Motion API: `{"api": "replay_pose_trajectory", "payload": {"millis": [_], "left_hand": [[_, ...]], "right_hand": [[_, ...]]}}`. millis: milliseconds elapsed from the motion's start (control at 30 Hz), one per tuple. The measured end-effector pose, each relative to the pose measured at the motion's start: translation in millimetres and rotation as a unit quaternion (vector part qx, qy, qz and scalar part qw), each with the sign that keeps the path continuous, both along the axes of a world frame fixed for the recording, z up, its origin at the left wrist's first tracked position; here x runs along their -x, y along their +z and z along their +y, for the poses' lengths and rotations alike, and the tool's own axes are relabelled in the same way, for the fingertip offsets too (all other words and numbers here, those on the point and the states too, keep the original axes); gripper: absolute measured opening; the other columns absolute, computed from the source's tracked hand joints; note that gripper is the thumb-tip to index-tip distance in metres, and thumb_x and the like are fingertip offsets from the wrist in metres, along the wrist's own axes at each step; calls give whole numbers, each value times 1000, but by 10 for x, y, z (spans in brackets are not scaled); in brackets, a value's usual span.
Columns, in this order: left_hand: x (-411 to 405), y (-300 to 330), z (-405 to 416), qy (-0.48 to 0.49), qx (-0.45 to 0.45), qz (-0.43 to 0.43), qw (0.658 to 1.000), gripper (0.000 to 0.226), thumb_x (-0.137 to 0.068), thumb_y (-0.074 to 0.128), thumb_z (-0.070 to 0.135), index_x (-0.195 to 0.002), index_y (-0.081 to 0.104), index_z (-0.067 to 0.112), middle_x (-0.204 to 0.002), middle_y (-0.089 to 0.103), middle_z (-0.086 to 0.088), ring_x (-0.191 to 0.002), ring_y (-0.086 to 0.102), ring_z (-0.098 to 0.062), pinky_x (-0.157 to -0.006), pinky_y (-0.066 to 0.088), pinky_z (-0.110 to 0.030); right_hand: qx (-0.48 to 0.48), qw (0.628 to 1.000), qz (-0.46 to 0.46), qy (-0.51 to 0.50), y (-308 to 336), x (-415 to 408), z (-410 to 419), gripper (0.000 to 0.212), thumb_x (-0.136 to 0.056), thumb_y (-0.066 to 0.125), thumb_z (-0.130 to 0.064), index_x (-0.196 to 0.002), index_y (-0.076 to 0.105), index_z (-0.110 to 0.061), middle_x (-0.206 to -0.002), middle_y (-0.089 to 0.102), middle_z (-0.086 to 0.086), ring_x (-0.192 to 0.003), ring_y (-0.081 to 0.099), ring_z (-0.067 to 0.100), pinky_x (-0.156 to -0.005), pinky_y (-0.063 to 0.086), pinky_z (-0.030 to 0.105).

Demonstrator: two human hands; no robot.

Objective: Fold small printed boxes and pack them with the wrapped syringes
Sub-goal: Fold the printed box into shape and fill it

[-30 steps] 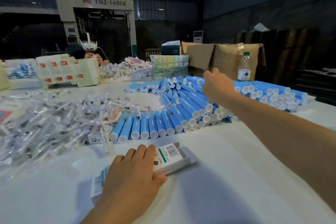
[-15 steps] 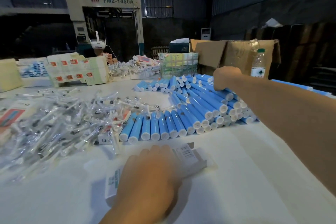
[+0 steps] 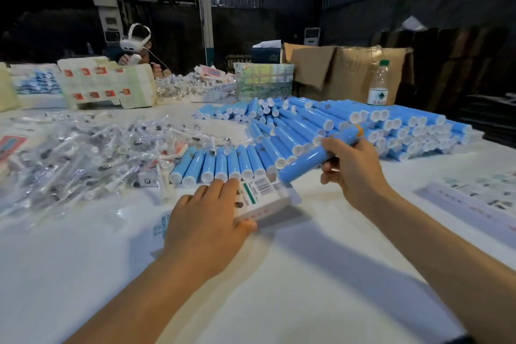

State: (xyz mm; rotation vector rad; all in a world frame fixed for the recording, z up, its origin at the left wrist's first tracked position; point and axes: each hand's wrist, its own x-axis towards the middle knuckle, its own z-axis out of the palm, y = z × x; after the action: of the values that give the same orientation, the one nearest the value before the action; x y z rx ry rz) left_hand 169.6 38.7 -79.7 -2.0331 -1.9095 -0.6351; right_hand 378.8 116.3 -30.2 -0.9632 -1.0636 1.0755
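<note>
One blue tube point(image 3: 312, 155) held, one box point(image 3: 261, 198) pressed.

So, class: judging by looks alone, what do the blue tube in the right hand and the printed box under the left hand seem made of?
Blue tube: likely plastic, smooth and slightly glossy with soft highlights. Printed box: apparently thin white card, with flat faces, crisp edges and a printed barcode.

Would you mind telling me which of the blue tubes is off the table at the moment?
The blue tube gripped in the right hand, held tilted above the printed box. All the other blue tubes lie in rows or heaps on the white table.
</note>
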Motion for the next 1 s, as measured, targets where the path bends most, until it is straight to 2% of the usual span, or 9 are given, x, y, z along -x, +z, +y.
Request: {"api": "replay_pose_trajectory", "payload": {"millis": [100,167,300,367,467,533,667,800,1000], "left_hand": [[-11,4,-22,19,-13,-15,1000,67,-82,45,64,-137,25,30,-132,42,9,-117,41,-14,-91,34,-32],[-29,12,-41,27,-27,-25,999,64,-81,48,61,-133,29,29,-128,44,8,-115,43,-16,-89,34,-33],[-90,-3,-89,14,-38,-27,999,62,-81,49,59,-131,31,27,-127,45,7,-114,43,-16,-88,33,-33],[-105,-2,-109,10,-44,-33,998,62,-81,49,59,-131,31,27,-126,46,7,-113,43,-16,-87,33,-33],[-120,8,-113,9,-40,-40,998,62,-82,48,61,-130,28,28,-126,44,8,-113,43,-15,-88,32,-31],[-132,18,-100,11,-32,-34,999,62,-83,48,61,-131,26,28,-127,42,8,-114,41,-15,-89,31,-32],[-113,27,-113,5,-17,-29,999,61,-84,49,59,-130,24,28,-129,40,7,-115,40,-16,-90,31,-33],[-55,27,-130,-3,4,-31,1000,61,-85,50,57,-132,26,26,-129,41,4,-115,41,-18,-92,32,-36],[-80,49,-148,-36,70,42,996,61,-87,53,53,-132,35,16,-125,47,-6,-110,44,-27,-84,32,-41]], "right_hand": [[-18,998,52,-8,-137,11,-82,19,-87,61,-4,-91,44,-12,-61,54,7,-39,46,12,-38,44,26],[-45,999,27,11,-196,44,-139,28,-85,63,-5,-100,42,-17,-60,58,8,-40,49,14,-40,47,28],[-44,996,2,78,-289,130,-199,85,-86,66,-9,-145,12,-39,-57,65,2,-41,55,18,-42,50,30],[-36,998,15,43,-270,112,-207,66,-89,64,-16,-141,26,-30,-57,63,1,-39,53,17,-39,46,28],[-24,999,-24,-13,-278,86,-208,19,-93,58,-21,-105,62,-7,-65,62,5,-41,47,10,-36,39,23],[-24,993,-117,8,-339,130,-236,27,-96,52,-28,-82,69,-12,-69,67,-5,-46,47,2,-43,36,19],[-59,982,-180,21,-393,197,-270,38,-99,41,-36,-82,69,-17,-79,67,-2,-62,49,4,-57,33,24],[-31,988,-148,-24,-417,132,-207,41,-99,43,-35,-79,72,-13,-58,45,6,-52,39,14,-49,33,27],[-57,980,-188,-29,-138,213,-43,33,-95,51,-28,-73,70,-12,-54,58,1,-43,43,8,-34,33,18]]}}
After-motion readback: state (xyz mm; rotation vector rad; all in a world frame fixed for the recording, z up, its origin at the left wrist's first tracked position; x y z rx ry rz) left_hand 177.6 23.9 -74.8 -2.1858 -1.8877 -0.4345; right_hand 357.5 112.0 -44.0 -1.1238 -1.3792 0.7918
